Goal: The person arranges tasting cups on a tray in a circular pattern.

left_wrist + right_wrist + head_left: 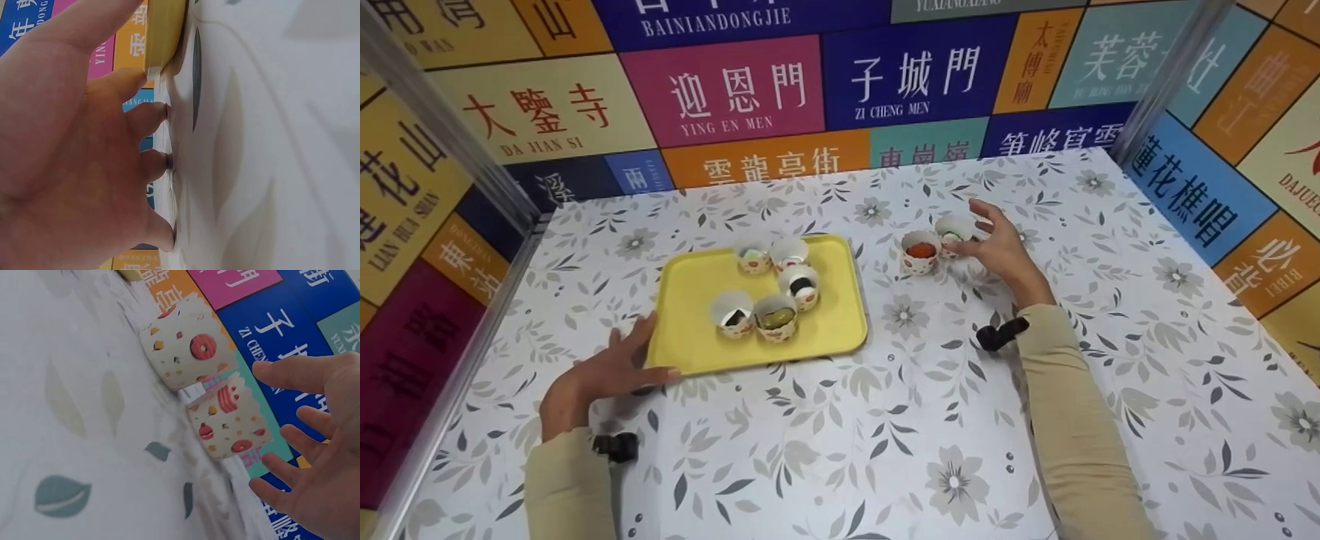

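Note:
My left hand (611, 367) rests at the near left corner of a yellow tray (690, 300), thumb along the front edge and fingers by the left side. In the left wrist view its fingers are spread, with fingertips at the tablecloth and the tray's rim. My right hand (1001, 251) hovers beside a printed paper cup (952, 244) with something pale inside, thumb and fingers apart. Right next to that cup stands another paper cup (919, 262) holding something orange-red. In the right wrist view, the nearer cup (230, 419) stands short of the spread fingers.
Several similar paper cups sit on the tray, among them one with a greenish filling (776, 319), one with a black-banded white piece (802, 289) and one with a black-and-white piece (733, 315). The floral tablecloth (810, 435) covers the table. Lettered panels (735, 90) wall the back and sides.

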`<move>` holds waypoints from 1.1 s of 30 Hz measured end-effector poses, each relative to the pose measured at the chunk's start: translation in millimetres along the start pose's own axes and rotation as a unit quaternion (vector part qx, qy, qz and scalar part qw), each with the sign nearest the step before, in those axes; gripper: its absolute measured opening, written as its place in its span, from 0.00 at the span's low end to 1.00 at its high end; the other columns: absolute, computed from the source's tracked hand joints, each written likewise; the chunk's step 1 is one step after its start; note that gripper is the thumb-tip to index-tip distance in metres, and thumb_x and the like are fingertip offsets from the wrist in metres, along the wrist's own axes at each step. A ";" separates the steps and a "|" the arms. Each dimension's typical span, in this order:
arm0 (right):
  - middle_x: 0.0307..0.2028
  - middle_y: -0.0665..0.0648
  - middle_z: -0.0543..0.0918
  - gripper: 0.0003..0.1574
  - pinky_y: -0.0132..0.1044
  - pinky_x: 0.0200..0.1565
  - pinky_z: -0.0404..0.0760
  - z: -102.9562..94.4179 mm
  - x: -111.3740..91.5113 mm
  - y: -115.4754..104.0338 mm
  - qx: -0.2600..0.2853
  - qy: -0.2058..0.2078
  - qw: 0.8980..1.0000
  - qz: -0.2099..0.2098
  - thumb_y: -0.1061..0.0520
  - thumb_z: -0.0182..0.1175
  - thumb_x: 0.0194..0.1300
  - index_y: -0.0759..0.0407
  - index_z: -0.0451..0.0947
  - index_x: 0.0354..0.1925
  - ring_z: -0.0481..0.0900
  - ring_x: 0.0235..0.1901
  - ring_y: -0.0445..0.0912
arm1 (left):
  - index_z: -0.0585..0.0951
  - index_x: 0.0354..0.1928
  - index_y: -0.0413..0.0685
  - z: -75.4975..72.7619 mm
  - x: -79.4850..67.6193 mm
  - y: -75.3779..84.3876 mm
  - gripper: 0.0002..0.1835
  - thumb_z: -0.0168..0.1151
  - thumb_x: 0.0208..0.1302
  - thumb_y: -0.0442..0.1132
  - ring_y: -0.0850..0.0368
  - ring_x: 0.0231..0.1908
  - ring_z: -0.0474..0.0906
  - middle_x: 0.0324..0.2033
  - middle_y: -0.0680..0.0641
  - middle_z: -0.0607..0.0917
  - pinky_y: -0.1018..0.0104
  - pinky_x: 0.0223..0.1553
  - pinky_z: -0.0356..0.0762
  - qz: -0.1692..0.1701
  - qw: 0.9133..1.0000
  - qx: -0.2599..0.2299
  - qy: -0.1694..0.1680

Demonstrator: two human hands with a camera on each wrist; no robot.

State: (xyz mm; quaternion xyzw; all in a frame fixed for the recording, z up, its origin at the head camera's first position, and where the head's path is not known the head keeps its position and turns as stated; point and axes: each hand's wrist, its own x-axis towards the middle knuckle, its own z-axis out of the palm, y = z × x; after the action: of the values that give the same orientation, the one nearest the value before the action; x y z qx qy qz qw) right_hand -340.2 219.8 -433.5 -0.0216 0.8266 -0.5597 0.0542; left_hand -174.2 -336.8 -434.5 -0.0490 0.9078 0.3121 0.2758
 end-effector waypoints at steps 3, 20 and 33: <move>0.80 0.54 0.50 0.56 0.55 0.74 0.63 -0.3 1.5 4.0 0.002 -0.003 1.000 0.021 0.55 0.69 0.64 0.50 0.48 0.80 0.51 0.79 0.55 | 0.29 0.77 0.73 -0.1 0.0 -0.2 0.66 0.67 0.51 0.72 0.31 0.74 0.12 0.77 0.44 0.20 0.18 0.65 0.27 -0.002 1.000 0.001 0.001; 0.79 0.55 0.53 0.56 0.51 0.64 0.71 3.3 11.8 12.9 -0.038 -0.014 0.998 0.041 0.55 0.69 0.64 0.51 0.47 0.80 0.61 0.73 0.56 | 0.30 0.79 0.64 -0.3 0.2 -1.7 0.64 0.68 0.58 0.64 0.29 0.73 0.11 0.79 0.41 0.26 0.18 0.65 0.26 0.052 0.999 0.012 0.005; 0.79 0.63 0.52 0.55 0.50 0.68 0.68 5.2 16.5 13.9 -0.070 -0.017 0.997 0.035 0.57 0.67 0.65 0.53 0.47 0.80 0.64 0.69 0.57 | 0.30 0.78 0.69 0.5 1.0 -0.5 0.64 0.67 0.55 0.68 0.32 0.74 0.11 0.79 0.46 0.25 0.19 0.65 0.23 0.027 1.000 0.011 0.007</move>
State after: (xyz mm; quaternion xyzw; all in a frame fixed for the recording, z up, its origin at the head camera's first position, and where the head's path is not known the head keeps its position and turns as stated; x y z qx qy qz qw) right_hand -355.7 218.5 -449.3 -0.0054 0.8631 -0.4977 0.0860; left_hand -174.6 -336.8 -435.7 -0.0239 0.9142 0.3089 0.2614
